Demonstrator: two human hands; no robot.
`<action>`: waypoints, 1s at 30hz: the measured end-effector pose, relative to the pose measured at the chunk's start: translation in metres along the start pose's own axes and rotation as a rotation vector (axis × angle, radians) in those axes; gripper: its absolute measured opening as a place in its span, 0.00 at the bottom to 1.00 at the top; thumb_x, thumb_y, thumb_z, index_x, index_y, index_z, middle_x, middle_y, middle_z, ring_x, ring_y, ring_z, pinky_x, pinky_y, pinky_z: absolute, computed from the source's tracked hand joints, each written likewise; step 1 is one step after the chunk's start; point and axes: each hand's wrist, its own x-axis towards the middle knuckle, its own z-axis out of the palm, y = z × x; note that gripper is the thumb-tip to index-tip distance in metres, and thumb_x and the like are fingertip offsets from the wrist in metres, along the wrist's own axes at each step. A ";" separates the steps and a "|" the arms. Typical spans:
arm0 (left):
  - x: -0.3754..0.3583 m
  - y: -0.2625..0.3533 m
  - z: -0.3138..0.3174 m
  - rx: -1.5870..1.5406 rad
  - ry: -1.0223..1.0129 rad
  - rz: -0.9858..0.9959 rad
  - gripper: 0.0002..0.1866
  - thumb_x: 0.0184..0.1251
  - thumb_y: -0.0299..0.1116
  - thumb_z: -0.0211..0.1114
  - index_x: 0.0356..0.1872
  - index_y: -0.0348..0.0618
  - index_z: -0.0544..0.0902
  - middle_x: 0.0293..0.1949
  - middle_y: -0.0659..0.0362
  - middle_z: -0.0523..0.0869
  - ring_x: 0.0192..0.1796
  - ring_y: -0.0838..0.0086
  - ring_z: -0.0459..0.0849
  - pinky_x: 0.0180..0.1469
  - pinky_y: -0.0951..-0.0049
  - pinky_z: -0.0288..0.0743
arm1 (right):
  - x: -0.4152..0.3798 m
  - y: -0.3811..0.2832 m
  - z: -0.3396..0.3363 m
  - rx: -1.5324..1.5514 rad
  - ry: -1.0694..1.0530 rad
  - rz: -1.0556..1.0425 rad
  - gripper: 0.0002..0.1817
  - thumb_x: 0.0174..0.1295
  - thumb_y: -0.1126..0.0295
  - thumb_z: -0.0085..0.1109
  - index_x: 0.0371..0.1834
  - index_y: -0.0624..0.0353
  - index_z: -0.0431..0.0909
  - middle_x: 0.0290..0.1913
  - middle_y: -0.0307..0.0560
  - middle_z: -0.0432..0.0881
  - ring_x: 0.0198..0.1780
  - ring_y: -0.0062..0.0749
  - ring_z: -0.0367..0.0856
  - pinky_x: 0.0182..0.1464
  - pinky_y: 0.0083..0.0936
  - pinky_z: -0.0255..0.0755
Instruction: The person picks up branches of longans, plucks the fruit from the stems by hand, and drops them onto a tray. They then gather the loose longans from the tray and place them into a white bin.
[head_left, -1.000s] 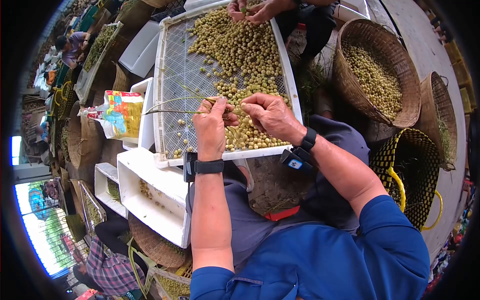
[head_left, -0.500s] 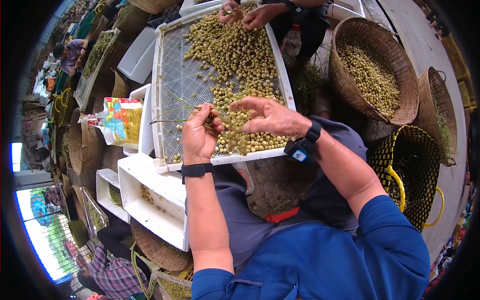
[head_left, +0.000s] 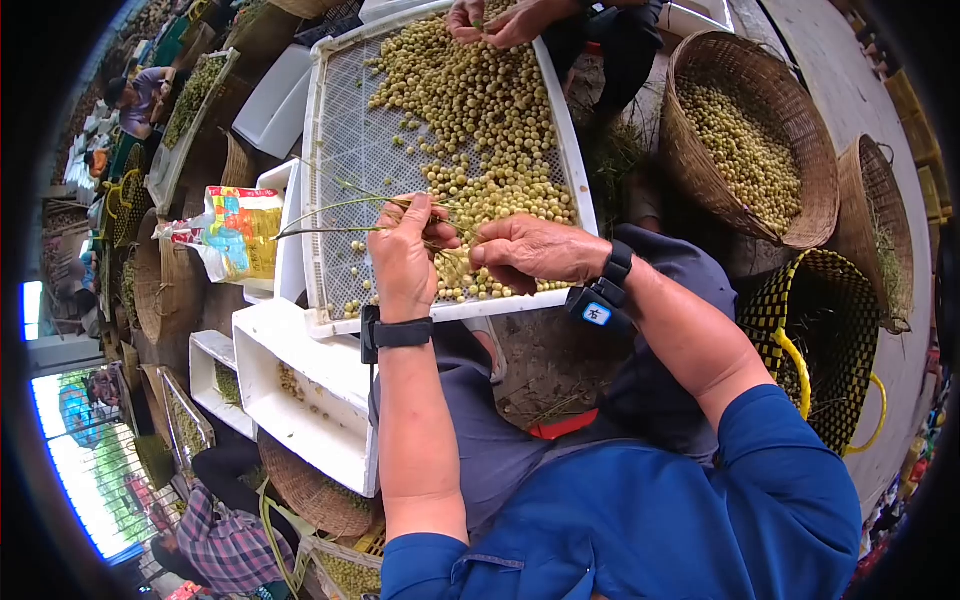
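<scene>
My left hand (head_left: 408, 250) is closed round thin green stems (head_left: 335, 207), whose long ends stick out to the left over the mesh tray's edge. Close beside it, my right hand (head_left: 540, 250) has its fingers curled together at the other side of the stems; what lies in its fingertips is hidden. Both hands are above the near end of a white-framed mesh tray (head_left: 345, 130). Small round yellow-green fruits (head_left: 470, 110) cover much of the tray's right side, with a few loose ones at the lower left.
Another person's hands (head_left: 505, 22) work at the tray's far end. A wicker basket (head_left: 690, 190) of fruits stands right, above a black-and-yellow woven basket (head_left: 870, 350). White foam boxes (head_left: 300, 400) and a colourful plastic bag (head_left: 240, 235) lie left.
My right hand's fingers were spread above the fruits; now they are curled in. My left hand still grips the stems and has turned slightly.
</scene>
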 end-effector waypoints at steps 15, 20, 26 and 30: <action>0.010 0.022 -0.038 -0.239 0.177 0.056 0.06 0.76 0.33 0.61 0.43 0.41 0.80 0.34 0.57 0.83 0.31 0.74 0.80 0.33 0.73 0.79 | 0.004 0.032 -0.004 0.932 -0.138 0.023 0.18 0.73 0.62 0.51 0.56 0.65 0.78 0.46 0.51 0.85 0.35 0.31 0.86 0.24 0.19 0.76; 0.011 0.025 -0.043 -0.232 0.194 0.058 0.07 0.78 0.34 0.60 0.44 0.42 0.80 0.35 0.58 0.84 0.32 0.74 0.80 0.34 0.72 0.78 | 0.010 0.042 -0.004 1.230 -0.042 0.002 0.30 0.77 0.52 0.42 0.66 0.69 0.72 0.64 0.66 0.77 0.63 0.59 0.80 0.56 0.48 0.84; 0.009 0.027 -0.032 -0.097 0.278 0.078 0.08 0.77 0.35 0.60 0.45 0.42 0.80 0.36 0.58 0.84 0.33 0.75 0.81 0.35 0.72 0.79 | 0.011 0.035 0.000 1.329 -0.074 -0.127 0.32 0.75 0.50 0.42 0.67 0.69 0.70 0.67 0.69 0.72 0.70 0.66 0.71 0.67 0.59 0.72; 0.012 0.020 -0.038 -0.083 0.256 0.062 0.08 0.78 0.35 0.60 0.46 0.42 0.80 0.38 0.59 0.84 0.36 0.74 0.82 0.41 0.69 0.82 | 0.010 0.034 -0.002 1.349 -0.084 -0.133 0.32 0.78 0.50 0.35 0.68 0.70 0.66 0.67 0.71 0.69 0.68 0.66 0.71 0.66 0.61 0.72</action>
